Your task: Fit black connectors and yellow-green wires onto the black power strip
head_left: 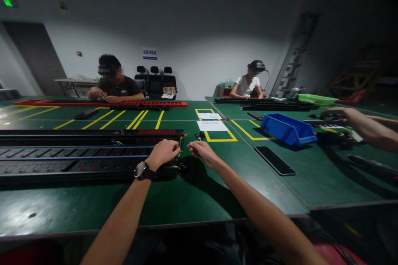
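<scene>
While long black slatted assembly (77, 155) dotted with red is laid along left part of green tabletop (174, 203), its right end is covered by left hand (164, 151), banded at wrist by round dark watch (140, 169). Fingers are curled beside thin yellow-green wires (180, 144); whether any is pinched cannot be told. Right hand (201, 151) is held just beside, off assembly's end, fingertips drawn together; anything between them cannot be made out. Small black-and-yellow cable piece (200, 136) is seen just beyond. Blue open plastic bin (275, 131), flat black phone (275, 160) are placed to right.
</scene>
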Available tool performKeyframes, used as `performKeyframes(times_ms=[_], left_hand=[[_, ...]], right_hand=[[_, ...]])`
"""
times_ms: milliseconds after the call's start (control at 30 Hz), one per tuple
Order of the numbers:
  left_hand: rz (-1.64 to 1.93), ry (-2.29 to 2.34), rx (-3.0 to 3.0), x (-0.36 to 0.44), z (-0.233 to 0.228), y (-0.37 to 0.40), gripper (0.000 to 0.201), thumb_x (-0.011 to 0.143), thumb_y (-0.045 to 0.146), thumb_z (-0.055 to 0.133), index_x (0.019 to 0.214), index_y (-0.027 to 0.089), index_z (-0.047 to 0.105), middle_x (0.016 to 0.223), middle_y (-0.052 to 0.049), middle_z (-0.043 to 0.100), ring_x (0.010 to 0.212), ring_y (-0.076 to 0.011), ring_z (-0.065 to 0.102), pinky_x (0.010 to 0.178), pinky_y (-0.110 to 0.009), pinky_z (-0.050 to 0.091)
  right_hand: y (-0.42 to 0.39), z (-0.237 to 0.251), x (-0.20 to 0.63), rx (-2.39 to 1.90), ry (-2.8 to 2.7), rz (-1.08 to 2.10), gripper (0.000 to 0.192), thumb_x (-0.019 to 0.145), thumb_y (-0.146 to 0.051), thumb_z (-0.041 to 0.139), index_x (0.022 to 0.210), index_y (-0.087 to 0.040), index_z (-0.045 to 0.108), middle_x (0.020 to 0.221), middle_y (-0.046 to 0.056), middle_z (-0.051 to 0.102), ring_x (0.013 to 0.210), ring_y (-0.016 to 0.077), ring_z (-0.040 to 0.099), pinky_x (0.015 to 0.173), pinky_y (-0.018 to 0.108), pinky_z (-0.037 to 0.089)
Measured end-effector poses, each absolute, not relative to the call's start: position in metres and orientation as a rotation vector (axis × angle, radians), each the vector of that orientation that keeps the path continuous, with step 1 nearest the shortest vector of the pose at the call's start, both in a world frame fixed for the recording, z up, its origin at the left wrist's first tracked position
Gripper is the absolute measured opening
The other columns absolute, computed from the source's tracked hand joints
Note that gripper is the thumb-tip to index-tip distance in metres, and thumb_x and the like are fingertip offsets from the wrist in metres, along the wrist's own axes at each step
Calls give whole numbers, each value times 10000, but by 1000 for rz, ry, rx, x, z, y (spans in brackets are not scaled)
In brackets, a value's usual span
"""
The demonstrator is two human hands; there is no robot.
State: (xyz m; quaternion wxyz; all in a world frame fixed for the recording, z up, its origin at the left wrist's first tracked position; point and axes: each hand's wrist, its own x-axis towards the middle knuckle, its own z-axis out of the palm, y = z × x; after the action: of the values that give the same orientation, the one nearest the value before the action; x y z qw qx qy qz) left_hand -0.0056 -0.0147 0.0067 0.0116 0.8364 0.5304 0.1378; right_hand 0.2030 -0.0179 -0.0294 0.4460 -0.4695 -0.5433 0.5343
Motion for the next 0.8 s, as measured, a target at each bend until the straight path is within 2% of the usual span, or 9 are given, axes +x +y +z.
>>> performKeyframes(times_ms=[267,467,533,633,733,800], left_hand=[[410,1609,2614,-4,8,-16,242,897,319,554,897,250,786,929,-71,790,839,-232,723,735,-277,487],[405,1578,2590,-4,8,-15,279,888,246,525,933,276,799,1002,-60,799,907,-257,730,788,-312,513],[414,1559,2573,-6,8,-15,292,892,219,514,948,279,794,1036,-52,797,939,-249,729,809,-307,512],[464,1576,2538,-8,10,-14,310,920,214,481,983,276,778,1086,-45,787,976,-236,722,828,-300,509],[522,1632,2486,-8,12,-15,310,935,220,459,1029,269,751,1074,-47,780,969,-234,716,817,-303,508],[528,1664,2463,-8,13,-15,301,931,214,458,1038,267,735,1057,-45,776,964,-234,712,816,-307,506]], right_hand=[[-18,-29,204,-1163,-1333,1315,199,796,-355,670,832,-167,725,769,12,652,614,98,521,570,222,378],[-2,-29,220,-1248,-1269,1169,218,806,-365,642,853,-168,724,798,28,669,585,103,525,536,222,368],[3,-27,229,-1330,-1319,1021,233,840,-368,605,861,-167,722,807,37,677,616,122,545,556,230,383],[6,-24,246,-1556,-1481,610,255,912,-360,544,866,-186,724,864,70,711,740,178,601,624,260,398],[5,-20,262,-1780,-1585,222,265,964,-351,513,967,-214,740,991,122,742,879,241,642,692,297,399],[3,-19,271,-1908,-1618,127,271,973,-361,517,1043,-228,743,1031,144,746,922,270,660,719,315,408]])
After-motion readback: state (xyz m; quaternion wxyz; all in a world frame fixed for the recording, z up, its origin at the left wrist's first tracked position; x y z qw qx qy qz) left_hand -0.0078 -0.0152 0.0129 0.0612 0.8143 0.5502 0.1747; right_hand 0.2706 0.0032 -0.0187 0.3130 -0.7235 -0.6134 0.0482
